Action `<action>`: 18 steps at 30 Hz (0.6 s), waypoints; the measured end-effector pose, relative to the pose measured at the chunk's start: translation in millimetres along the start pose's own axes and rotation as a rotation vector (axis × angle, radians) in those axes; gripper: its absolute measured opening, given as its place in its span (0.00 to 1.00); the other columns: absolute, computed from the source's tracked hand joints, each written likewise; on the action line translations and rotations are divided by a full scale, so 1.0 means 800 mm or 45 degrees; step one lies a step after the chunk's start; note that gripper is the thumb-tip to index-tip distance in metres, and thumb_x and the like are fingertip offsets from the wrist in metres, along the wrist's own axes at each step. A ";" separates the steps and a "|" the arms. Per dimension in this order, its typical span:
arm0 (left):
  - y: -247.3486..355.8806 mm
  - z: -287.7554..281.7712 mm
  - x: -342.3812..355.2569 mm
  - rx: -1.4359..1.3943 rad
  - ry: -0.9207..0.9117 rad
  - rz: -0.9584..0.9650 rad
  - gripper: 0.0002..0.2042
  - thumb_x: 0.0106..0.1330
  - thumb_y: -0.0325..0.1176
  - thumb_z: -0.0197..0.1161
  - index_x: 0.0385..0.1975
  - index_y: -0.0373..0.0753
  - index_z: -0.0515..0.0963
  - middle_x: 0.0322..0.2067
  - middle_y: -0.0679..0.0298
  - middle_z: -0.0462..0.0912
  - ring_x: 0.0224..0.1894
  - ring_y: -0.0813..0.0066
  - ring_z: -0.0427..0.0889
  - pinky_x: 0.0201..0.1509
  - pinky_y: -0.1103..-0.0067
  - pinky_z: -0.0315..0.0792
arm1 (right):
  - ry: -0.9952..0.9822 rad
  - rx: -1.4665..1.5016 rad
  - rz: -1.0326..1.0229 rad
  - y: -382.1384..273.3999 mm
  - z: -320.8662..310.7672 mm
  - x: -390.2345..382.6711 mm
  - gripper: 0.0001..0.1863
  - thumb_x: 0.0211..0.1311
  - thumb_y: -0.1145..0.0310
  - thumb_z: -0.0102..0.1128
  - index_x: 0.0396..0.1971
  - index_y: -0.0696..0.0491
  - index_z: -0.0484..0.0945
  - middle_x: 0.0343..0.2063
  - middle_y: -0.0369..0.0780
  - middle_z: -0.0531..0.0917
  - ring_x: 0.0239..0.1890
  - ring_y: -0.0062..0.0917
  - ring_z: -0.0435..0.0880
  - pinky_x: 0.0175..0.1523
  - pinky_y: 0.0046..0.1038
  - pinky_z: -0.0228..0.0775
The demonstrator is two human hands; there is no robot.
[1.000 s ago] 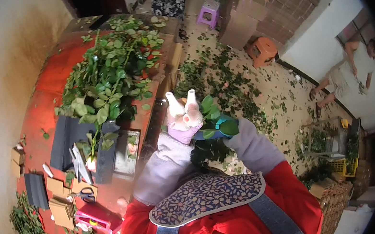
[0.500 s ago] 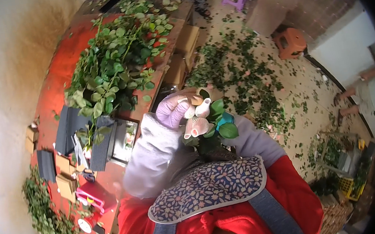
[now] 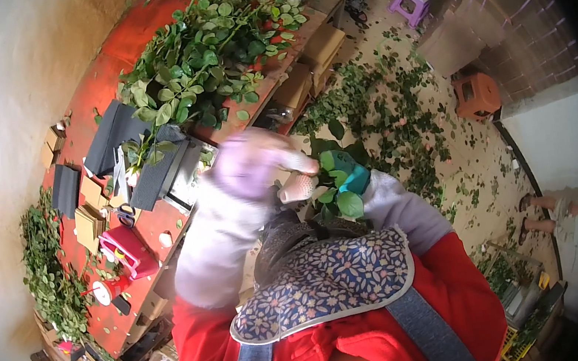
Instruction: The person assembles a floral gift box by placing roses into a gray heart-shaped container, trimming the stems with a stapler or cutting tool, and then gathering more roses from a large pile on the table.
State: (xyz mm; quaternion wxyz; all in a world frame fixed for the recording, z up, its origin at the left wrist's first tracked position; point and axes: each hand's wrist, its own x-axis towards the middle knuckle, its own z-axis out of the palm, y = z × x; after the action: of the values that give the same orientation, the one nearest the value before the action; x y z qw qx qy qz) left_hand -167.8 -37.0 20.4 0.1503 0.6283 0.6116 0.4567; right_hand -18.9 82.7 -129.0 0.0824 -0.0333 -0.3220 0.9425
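Note:
In front of my apron, my right hand point(image 3: 354, 173), in a teal glove, is closed around a small bunch of leafy rose stems point(image 3: 349, 205). Pale pink roses in white mesh sleeves point(image 3: 297, 187) stick out on the bunch's left side. Motion smears my left hand point(image 3: 250, 162), in a lilac glove. Its fingertips are by another mesh-sleeved rose at the top of the bunch; whether they grip it is unclear. Lilac-grey sleeve covers reach up both my forearms.
Leafy stems point(image 3: 204, 62) are heaped on the red table point(image 3: 123, 44) to the left. Dark corrugated sheets point(image 3: 162, 171), scissors point(image 3: 126, 214), a pink tape dispenser point(image 3: 128, 251) and a red cup point(image 3: 107, 290) lie nearer. Fallen leaves point(image 3: 392, 98), an orange stool point(image 3: 477, 96) and a purple stool point(image 3: 410, 7) are right.
My left hand has moved up and left and is now blurred. My view has turned, so the table and floor appear shifted. My right hand still holds the bunch.

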 end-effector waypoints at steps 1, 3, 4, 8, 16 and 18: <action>-0.003 -0.020 -0.018 -0.171 0.273 -0.146 0.04 0.61 0.24 0.60 0.35 0.38 0.77 0.31 0.61 0.82 0.31 0.67 0.81 0.37 0.75 0.75 | -0.003 -0.017 0.012 0.000 0.001 0.001 0.23 0.69 0.62 0.50 0.61 0.54 0.69 0.57 0.41 0.75 0.57 0.30 0.75 0.63 0.32 0.66; -0.020 -0.055 -0.056 -0.906 0.834 -0.389 0.08 0.70 0.34 0.52 0.41 0.38 0.76 0.30 0.64 0.80 0.31 0.73 0.79 0.43 0.78 0.75 | -0.016 -0.029 0.046 0.003 0.003 0.005 0.23 0.69 0.62 0.50 0.61 0.54 0.69 0.57 0.41 0.76 0.57 0.30 0.75 0.63 0.32 0.66; -0.006 -0.058 -0.067 -0.345 0.661 -0.448 0.09 0.71 0.34 0.51 0.44 0.37 0.74 0.30 0.64 0.80 0.30 0.75 0.79 0.42 0.79 0.74 | -0.026 -0.036 0.065 0.006 0.004 0.008 0.23 0.69 0.62 0.50 0.61 0.54 0.69 0.56 0.41 0.76 0.57 0.30 0.75 0.63 0.32 0.66; -0.027 0.003 -0.124 -0.113 0.131 -0.422 0.22 0.68 0.43 0.60 0.56 0.35 0.70 0.25 0.63 0.79 0.23 0.74 0.78 0.30 0.80 0.73 | -0.083 -0.058 0.120 0.012 0.015 0.022 0.23 0.69 0.62 0.50 0.60 0.54 0.70 0.56 0.41 0.76 0.57 0.30 0.75 0.63 0.32 0.67; 0.026 0.007 -0.130 0.194 0.369 -0.171 0.27 0.57 0.22 0.62 0.58 0.43 0.68 0.41 0.58 0.78 0.36 0.64 0.83 0.34 0.70 0.79 | -0.099 -0.091 0.180 0.023 0.013 0.032 0.22 0.68 0.63 0.50 0.60 0.54 0.70 0.56 0.41 0.76 0.56 0.30 0.75 0.62 0.32 0.67; 0.037 -0.024 -0.152 0.516 0.484 -0.143 0.34 0.55 0.21 0.64 0.63 0.46 0.62 0.45 0.58 0.77 0.35 0.66 0.83 0.30 0.71 0.79 | -0.085 -0.107 0.200 0.020 0.010 0.027 0.22 0.68 0.63 0.50 0.60 0.54 0.70 0.56 0.41 0.76 0.56 0.30 0.75 0.62 0.32 0.67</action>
State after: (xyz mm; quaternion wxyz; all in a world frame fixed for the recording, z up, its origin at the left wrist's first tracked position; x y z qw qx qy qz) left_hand -143.6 -160.3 5.5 -0.0706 0.5139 0.7414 0.4257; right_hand -43.1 69.4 -132.8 -0.0042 -0.0306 -0.3604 0.9323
